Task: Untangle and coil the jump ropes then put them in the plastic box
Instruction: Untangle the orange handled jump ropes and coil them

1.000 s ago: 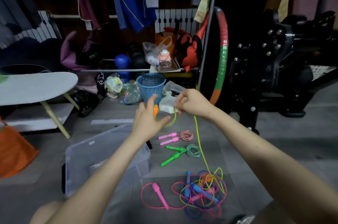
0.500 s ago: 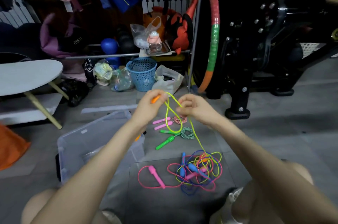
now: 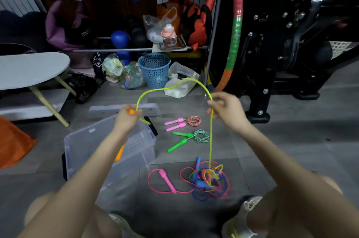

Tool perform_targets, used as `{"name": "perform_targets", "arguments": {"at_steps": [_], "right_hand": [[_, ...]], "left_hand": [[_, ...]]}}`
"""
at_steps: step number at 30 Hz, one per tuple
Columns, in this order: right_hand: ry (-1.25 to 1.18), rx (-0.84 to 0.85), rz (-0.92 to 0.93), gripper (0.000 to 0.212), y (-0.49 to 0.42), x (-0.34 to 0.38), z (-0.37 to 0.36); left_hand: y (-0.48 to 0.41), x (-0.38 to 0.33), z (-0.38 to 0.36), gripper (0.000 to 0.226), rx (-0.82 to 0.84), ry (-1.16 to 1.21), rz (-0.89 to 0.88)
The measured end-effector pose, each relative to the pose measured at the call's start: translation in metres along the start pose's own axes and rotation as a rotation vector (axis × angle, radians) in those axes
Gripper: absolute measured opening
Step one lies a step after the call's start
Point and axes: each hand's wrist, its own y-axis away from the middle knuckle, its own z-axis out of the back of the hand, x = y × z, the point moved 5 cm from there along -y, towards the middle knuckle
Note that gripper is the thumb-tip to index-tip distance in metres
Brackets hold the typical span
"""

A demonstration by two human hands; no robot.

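Yellow jump rope (image 3: 211, 140): left hand (image 3: 128, 119) grips its orange handle (image 3: 131, 111), right hand (image 3: 226, 109) pinches the cord. Risk: pulling upward may cinch the tangle (image 3: 207, 181) below; knots unclear from here.

The left hand (image 3: 127, 121) grips an orange handle (image 3: 131, 111) of the yellow rope (image 3: 174, 86) above the open box (image 3: 93, 146). The right hand (image 3: 226, 110) pinches the same rope further along. Between the hands the rope arches upward, and from the right hand it drops straight into the tangle (image 3: 208, 179) of yellow, blue and pink ropes on the floor. A pink handle (image 3: 167, 178) lies left of the tangle. Beyond lie a coiled pink rope (image 3: 182, 123) and a coiled green rope (image 3: 190, 137).
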Motion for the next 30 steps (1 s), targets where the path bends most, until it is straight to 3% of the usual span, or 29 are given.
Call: {"name": "perform_targets", "arguments": {"at_steps": [2,4,6,8,11,13,16,18,20,24,27,30], "right_hand": [[0.002,0.029,0.081,0.006,-0.014,0.047,0.002],[-0.061,0.044,0.099,0.004,-0.022,0.079,0.000],[-0.179,0.068,0.068,0.005,-0.027,0.100,-0.007],[-0.307,0.081,0.034,0.009,-0.029,0.117,-0.015],[-0.415,0.063,-0.005,0.013,-0.032,0.129,-0.022],[-0.442,0.056,-0.022,0.012,-0.033,0.131,-0.022],[-0.448,0.013,-0.041,0.006,-0.033,0.129,-0.017],[-0.416,-0.056,-0.075,0.005,-0.038,0.113,-0.011],[-0.244,-0.110,-0.133,0.016,-0.044,0.089,-0.006],[0.519,-0.056,-0.237,0.046,-0.030,0.048,-0.004],[0.702,-0.104,-0.204,0.052,-0.003,0.035,-0.007],[0.622,-0.067,-0.141,0.044,0.017,0.013,-0.023]], "left_hand": [[0.007,0.006,-0.010,0.040,0.031,-0.154,-0.036],[0.021,-0.001,-0.022,0.045,0.053,-0.262,-0.169],[0.038,-0.008,-0.042,0.042,0.164,-0.262,-0.295],[0.053,-0.010,-0.062,0.055,0.264,-0.248,-0.364],[0.055,-0.005,-0.079,0.072,0.274,-0.241,-0.392],[0.051,-0.004,-0.085,0.060,0.287,-0.217,-0.372],[0.048,-0.011,-0.087,0.024,0.273,-0.185,-0.408],[0.046,-0.013,-0.081,0.019,0.233,-0.160,-0.419],[0.045,-0.016,-0.073,0.022,0.235,-0.125,-0.403],[0.043,-0.031,-0.062,0.024,0.306,-0.010,-0.362],[0.042,-0.054,-0.054,0.021,0.296,0.005,-0.375],[0.042,-0.084,-0.048,0.024,0.299,-0.013,-0.397]]}}
